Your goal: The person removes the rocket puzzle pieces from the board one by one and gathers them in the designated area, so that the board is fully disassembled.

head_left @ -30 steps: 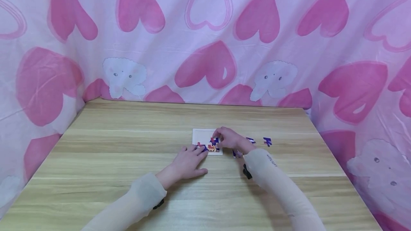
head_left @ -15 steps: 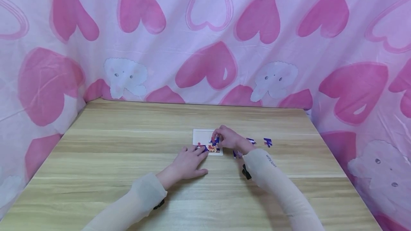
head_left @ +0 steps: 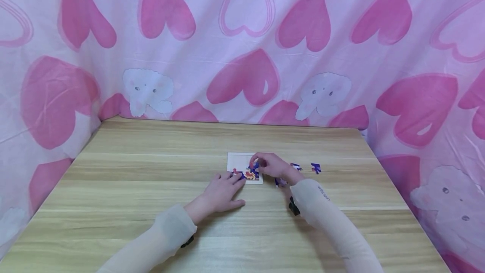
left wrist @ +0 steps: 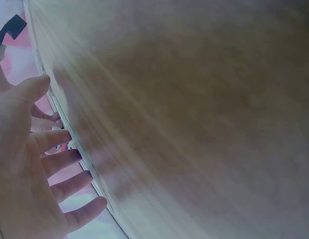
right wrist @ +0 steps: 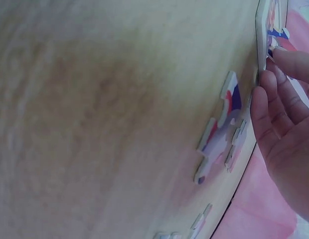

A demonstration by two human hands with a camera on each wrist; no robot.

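A white puzzle tray (head_left: 235,160) lies flat on the table, with joined jigsaw pieces (head_left: 250,175) along its near side. My left hand (head_left: 221,193) rests with spread, fairly straight fingers on the tray's near left part, covering some of it. Over the tray's right side, my right hand (head_left: 273,164) pinches a purple and red puzzle piece (head_left: 255,166) between thumb and fingertips, set against the joined ones. In the right wrist view that piece (right wrist: 279,35) shows beside the thumb, partly hidden. How firmly it sits is too small to tell.
Loose puzzle pieces lie right of the tray: one near my right wrist (head_left: 280,182), one behind the forearm (head_left: 297,166) and one farther right (head_left: 316,168). The wooden table (head_left: 151,159) ends at a pink heart-patterned curtain (head_left: 242,75).
My right hand has shifted slightly toward me and right, its back turning flatter, while its fingertips stay at the piece. The left hand keeps its place.
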